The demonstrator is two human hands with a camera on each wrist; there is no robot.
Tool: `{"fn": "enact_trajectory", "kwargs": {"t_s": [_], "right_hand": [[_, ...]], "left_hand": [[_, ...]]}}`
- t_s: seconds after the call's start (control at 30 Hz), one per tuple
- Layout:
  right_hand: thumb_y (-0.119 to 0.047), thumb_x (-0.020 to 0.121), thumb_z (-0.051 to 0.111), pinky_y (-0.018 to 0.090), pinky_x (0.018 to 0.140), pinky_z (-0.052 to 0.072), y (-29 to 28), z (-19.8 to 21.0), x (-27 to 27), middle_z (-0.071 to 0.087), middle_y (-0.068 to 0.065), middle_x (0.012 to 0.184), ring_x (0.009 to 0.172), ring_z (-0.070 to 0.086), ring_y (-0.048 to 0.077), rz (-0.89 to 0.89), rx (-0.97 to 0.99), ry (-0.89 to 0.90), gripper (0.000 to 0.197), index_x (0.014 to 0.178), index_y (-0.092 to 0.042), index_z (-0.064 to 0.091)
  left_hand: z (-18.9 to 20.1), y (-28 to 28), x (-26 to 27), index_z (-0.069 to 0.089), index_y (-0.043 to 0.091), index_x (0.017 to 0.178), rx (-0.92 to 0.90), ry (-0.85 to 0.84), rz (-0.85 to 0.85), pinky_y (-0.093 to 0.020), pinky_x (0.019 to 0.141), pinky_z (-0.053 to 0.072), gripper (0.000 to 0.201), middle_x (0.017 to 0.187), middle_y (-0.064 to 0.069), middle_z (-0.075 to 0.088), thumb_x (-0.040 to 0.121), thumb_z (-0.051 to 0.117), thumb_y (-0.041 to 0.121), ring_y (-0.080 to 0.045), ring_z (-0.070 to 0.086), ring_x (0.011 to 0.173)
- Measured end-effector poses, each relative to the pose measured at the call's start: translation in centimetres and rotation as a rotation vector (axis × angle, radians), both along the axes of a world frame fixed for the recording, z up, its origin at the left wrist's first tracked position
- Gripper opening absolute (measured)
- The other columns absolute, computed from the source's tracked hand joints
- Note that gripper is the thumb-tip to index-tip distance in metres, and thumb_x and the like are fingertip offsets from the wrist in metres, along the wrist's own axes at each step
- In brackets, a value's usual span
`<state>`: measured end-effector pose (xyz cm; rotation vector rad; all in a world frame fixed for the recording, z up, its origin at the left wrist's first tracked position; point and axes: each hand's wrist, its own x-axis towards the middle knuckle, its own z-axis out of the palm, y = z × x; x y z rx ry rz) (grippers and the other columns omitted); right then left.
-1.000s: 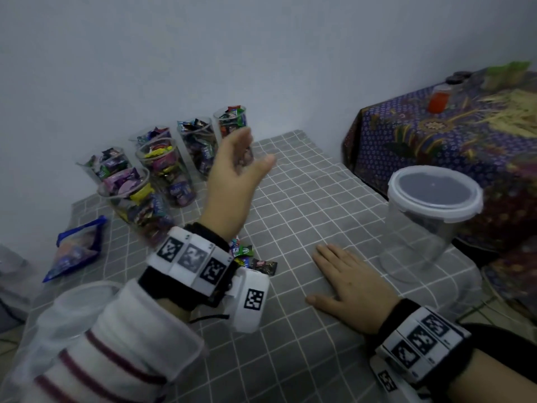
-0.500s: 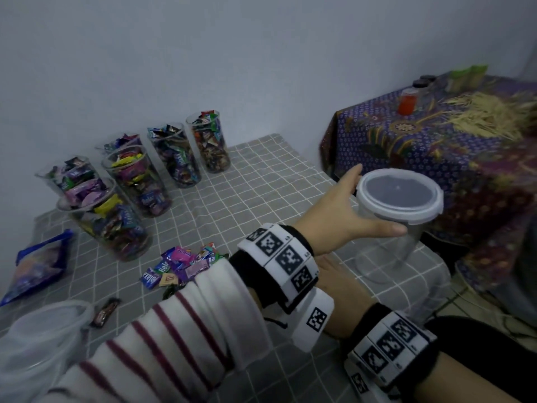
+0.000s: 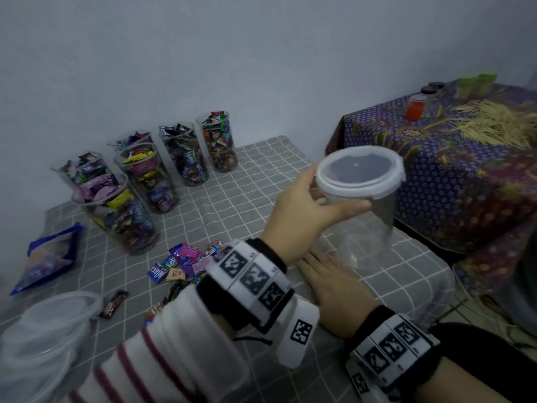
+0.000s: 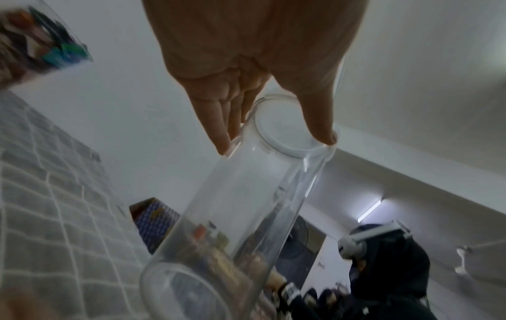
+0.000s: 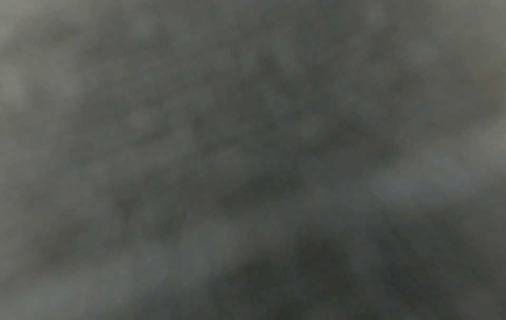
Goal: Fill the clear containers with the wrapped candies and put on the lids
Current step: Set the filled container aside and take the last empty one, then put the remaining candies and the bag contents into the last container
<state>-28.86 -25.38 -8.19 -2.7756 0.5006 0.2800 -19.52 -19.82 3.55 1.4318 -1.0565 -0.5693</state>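
A: Left side?
B: Six filled jars [image 3: 139, 199] by the wall, loose candies [image 3: 186, 261] on the cloth [image 3: 238, 193].
A: Hands?
B: Left hand [image 3: 305, 210] grips the lidded empty jar [image 3: 360, 199] under its lid [image 3: 359, 167], tilted, over the cloth's right end. Right hand [image 3: 334, 283] lies flat, fingers straight, beneath it.

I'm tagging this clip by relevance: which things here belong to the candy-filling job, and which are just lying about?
Job:
- empty lidded container, gripped by left hand
- filled containers
- loose candies
- spare lids
- right hand, flat on table

Lying about:
- blue packet
- orange jar
- straw pile
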Motion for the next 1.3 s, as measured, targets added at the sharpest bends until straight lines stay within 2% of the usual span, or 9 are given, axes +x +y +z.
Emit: {"fn": "enact_trajectory", "kwargs": {"t_s": [0.07, 0.2, 0.37, 0.53, 0.63, 1.03, 1.13, 1.2, 1.3], "right_hand": [[-0.088, 0.063, -0.004, 0.04, 0.116, 0.02, 0.3, 0.5, 0.0, 0.002, -0.005, 0.159, 0.145, 0.009, 0.015, -0.015, 0.024, 0.0, 0.11, 0.151, -0.023, 0.006], [-0.073, 0.072, 0.019, 0.034, 0.115, 0.022, 0.8, 0.5, 0.0, 0.022, 0.0, 0.154, 0.137, 0.029, 0.023, -0.038, -0.005, -0.185, 0.087, 0.146, -0.028, 0.023], [-0.083, 0.062, -0.012, 0.029, 0.112, -0.011, 1.8, 0.3, 0.8, 0.0, 0.007, 0.159, 0.146, -0.003, 0.02, -0.006, -0.102, -0.1, 0.114, 0.151, -0.014, 0.005], [-0.079, 0.051, -0.031, 0.03, 0.109, -0.014, 3.1, 0.1, 1.8, -0.004, 0.01, 0.158, 0.146, -0.007, 0.022, 0.02, -0.116, -0.07, 0.125, 0.15, -0.011, 0.001], [-0.083, 0.059, -0.02, 0.029, 0.107, -0.015, 4.1, 0.3, 2.2, -0.006, 0.009, 0.158, 0.146, -0.008, 0.021, 0.037, -0.101, -0.052, 0.118, 0.15, -0.011, -0.001], [-0.078, 0.039, -0.042, 0.026, 0.108, -0.012, 4.8, 0.5, 2.2, -0.006, 0.006, 0.159, 0.146, -0.006, 0.019, 0.054, -0.135, -0.007, 0.136, 0.151, -0.013, 0.0], [-0.083, 0.067, -0.011, 0.021, 0.113, 0.0, 4.9, 1.8, 1.7, 0.007, 0.003, 0.159, 0.146, 0.007, 0.016, 0.076, -0.098, -0.027, 0.11, 0.15, -0.015, 0.013], [-0.059, 0.093, 0.024, 0.021, 0.109, 0.021, 4.6, 3.4, 1.8, 0.032, 0.001, 0.151, 0.137, 0.031, 0.015, 0.045, -0.037, -0.097, 0.066, 0.144, -0.019, 0.03], [-0.038, 0.098, 0.038, 0.028, 0.093, 0.039, 4.2, 6.4, 2.5, 0.058, -0.001, 0.128, 0.115, 0.054, 0.017, -0.07, 0.108, -0.324, 0.04, 0.134, -0.022, 0.048]], "left_hand": [[0.7, 2.1, 1.0, 0.056, 0.027, 0.119, -0.042, 0.025, 0.037, -0.033, 0.099, 0.048, 0.069, 0.115, 0.01, 0.067, 0.055, 0.081, 0.038, -0.006, 0.061, 0.11], [1.4, 7.1, 2.5, 0.057, 0.028, 0.116, -0.07, 0.014, 0.101, -0.014, 0.089, 0.048, 0.064, 0.112, 0.016, 0.068, 0.059, 0.087, 0.023, 0.0, 0.061, 0.107], [0.8, 13.6, 4.1, 0.059, 0.028, 0.116, -0.13, 0.031, 0.263, -0.011, 0.08, 0.049, 0.064, 0.113, 0.015, 0.068, 0.056, 0.082, 0.03, -0.003, 0.063, 0.106], [0.1, 17.1, 4.8, 0.058, 0.027, 0.115, -0.08, 0.011, 0.355, -0.007, 0.074, 0.049, 0.055, 0.105, 0.022, 0.069, 0.062, 0.069, 0.013, 0.004, 0.064, 0.099], [-0.7, 17.9, 4.8, 0.059, 0.025, 0.118, 0.003, -0.022, 0.31, -0.008, 0.075, 0.048, 0.061, 0.11, 0.019, 0.069, 0.061, 0.079, 0.014, 0.001, 0.063, 0.102], [-1.8, 18.9, 5.4, 0.053, 0.066, 0.107, 0.099, -0.088, 0.206, -0.014, 0.084, 0.049, 0.061, 0.119, 0.028, 0.061, 0.055, 0.078, 0.046, 0.005, 0.056, 0.112], [-1.7, 19.4, 5.8, 0.052, 0.067, 0.109, 0.109, -0.048, 0.182, -0.016, 0.085, 0.05, 0.068, 0.12, 0.031, 0.058, 0.051, 0.082, 0.049, 0.008, 0.053, 0.114], [-1.8, 19.9, 6.2, 0.046, 0.062, 0.117, 0.148, -0.022, 0.19, -0.019, 0.088, 0.051, 0.082, 0.12, 0.036, 0.055, 0.043, 0.083, 0.062, 0.012, 0.051, 0.115], [-2.1, 20.5, 6.7, 0.043, 0.054, 0.118, 0.188, -0.024, 0.223, -0.017, 0.084, 0.052, 0.091, 0.115, 0.036, 0.057, 0.037, 0.078, 0.074, 0.013, 0.053, 0.11]]}}
